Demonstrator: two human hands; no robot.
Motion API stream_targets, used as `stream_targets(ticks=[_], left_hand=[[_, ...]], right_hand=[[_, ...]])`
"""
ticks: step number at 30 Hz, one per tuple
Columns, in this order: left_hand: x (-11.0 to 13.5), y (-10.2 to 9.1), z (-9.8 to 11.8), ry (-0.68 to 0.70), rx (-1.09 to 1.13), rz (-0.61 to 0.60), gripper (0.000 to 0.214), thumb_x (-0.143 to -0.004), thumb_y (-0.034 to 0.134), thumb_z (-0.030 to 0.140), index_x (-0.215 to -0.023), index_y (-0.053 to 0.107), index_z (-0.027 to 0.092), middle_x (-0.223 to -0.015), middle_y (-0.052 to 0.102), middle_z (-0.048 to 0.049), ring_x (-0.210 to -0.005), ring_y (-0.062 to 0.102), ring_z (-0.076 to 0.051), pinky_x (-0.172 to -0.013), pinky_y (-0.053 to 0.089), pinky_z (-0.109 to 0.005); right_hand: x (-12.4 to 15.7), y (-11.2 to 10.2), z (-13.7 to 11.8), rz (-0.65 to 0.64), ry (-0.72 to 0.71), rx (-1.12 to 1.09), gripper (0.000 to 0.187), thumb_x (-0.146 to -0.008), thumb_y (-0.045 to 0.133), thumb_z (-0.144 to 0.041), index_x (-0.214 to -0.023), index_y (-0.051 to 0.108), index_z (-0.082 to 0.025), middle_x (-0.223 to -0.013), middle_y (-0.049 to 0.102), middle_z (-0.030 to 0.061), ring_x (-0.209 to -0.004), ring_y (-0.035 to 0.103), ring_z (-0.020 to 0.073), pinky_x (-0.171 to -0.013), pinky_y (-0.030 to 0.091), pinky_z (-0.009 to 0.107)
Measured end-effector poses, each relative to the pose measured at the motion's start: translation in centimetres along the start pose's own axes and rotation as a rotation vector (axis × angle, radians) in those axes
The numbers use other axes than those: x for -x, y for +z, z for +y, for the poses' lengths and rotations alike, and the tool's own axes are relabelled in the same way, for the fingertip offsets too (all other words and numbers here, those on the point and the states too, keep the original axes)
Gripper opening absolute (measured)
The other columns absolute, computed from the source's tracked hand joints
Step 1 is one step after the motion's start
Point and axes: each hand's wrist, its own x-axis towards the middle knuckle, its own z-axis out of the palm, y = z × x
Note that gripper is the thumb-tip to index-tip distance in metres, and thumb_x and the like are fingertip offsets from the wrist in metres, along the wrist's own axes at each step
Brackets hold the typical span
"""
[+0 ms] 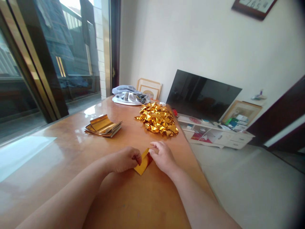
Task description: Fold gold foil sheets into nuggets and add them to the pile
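Observation:
A partly folded sheet of gold foil paper (143, 165) lies between my hands on the wooden table (124, 203). From the left, my left hand (127, 158) pinches the paper's near left side, its fingers curled closed. Thumb and fingers of my right hand (163, 156) grip the far right corner, where the sheet rises a little. Beyond my left hand sits a stack of flat gold foil sheets (102, 126), the top ones curling up. A heap of folded gold foil pieces (158, 119) rests beyond my right hand, by the table's right edge.
Bunched grey and white cloth (128, 95) lies at the table's far end, with picture frames (150, 87) behind it. A television (202, 95) stands on a white cabinet (221, 136) to the right. Glass sliding doors (66, 54) line the left.

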Motion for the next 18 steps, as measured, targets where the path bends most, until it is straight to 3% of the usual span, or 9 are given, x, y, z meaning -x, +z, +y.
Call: stream_targets(ticks=[2, 6, 10, 15, 18], left_hand=[[0.0, 0.0, -0.1, -0.007, -0.006, 0.001, 0.030, -0.069, 0.053, 0.020, -0.089, 0.075, 0.023, -0.082, 0.073, 0.0021, -0.073, 0.063, -0.018, -0.061, 0.043, -0.024], [-0.2, 0.2, -0.3, 0.014, -0.012, 0.001, 0.031, -0.069, 0.052, 0.019, -0.089, 0.075, 0.023, -0.081, 0.073, 0.0022, -0.072, 0.063, -0.017, -0.059, 0.042, -0.024], [-0.3, 0.2, -0.4, 0.031, -0.002, -0.002, 0.031, -0.069, 0.052, 0.017, -0.089, 0.076, 0.022, -0.081, 0.073, 0.0019, -0.072, 0.063, -0.017, -0.060, 0.043, -0.024], [0.1, -0.3, 0.0, 0.140, -0.053, 0.003, 0.028, -0.072, 0.052, 0.015, -0.084, 0.076, 0.022, -0.085, 0.072, 0.0000, -0.081, 0.063, -0.018, -0.072, 0.046, -0.025], [0.7, -1.1, 0.5, 0.127, -0.148, 0.045, 0.027, -0.073, 0.051, 0.016, -0.081, 0.077, 0.021, -0.087, 0.070, -0.0019, -0.084, 0.062, -0.019, -0.076, 0.046, -0.025]], right_hand=[[0.2, -0.7, -0.8, 0.027, -0.057, 0.075, 0.014, -0.085, 0.062, -0.017, -0.096, 0.069, -0.020, -0.098, 0.068, 0.0052, -0.097, 0.060, 0.0206, -0.089, 0.046, 0.032], [1.0, -1.4, -2.0, -0.167, -0.136, 0.147, 0.012, -0.082, 0.060, -0.011, -0.081, 0.066, -0.021, -0.084, 0.066, 0.0019, -0.086, 0.058, 0.0182, -0.078, 0.044, 0.028], [1.6, -1.3, -2.7, -0.335, -0.198, 0.203, 0.012, -0.087, 0.061, -0.016, -0.089, 0.071, -0.022, -0.091, 0.068, 0.0030, -0.092, 0.059, 0.0185, -0.081, 0.044, 0.027], [1.8, -1.6, -3.6, -0.373, -0.214, 0.301, 0.017, -0.091, 0.061, -0.020, -0.103, 0.073, -0.024, -0.099, 0.066, 0.0044, -0.097, 0.058, 0.0193, -0.085, 0.043, 0.028], [1.9, -1.7, -4.0, -0.383, -0.233, 0.340, 0.022, -0.095, 0.058, -0.022, -0.111, 0.072, -0.027, -0.101, 0.065, 0.0052, -0.098, 0.057, 0.0198, -0.086, 0.043, 0.029]])
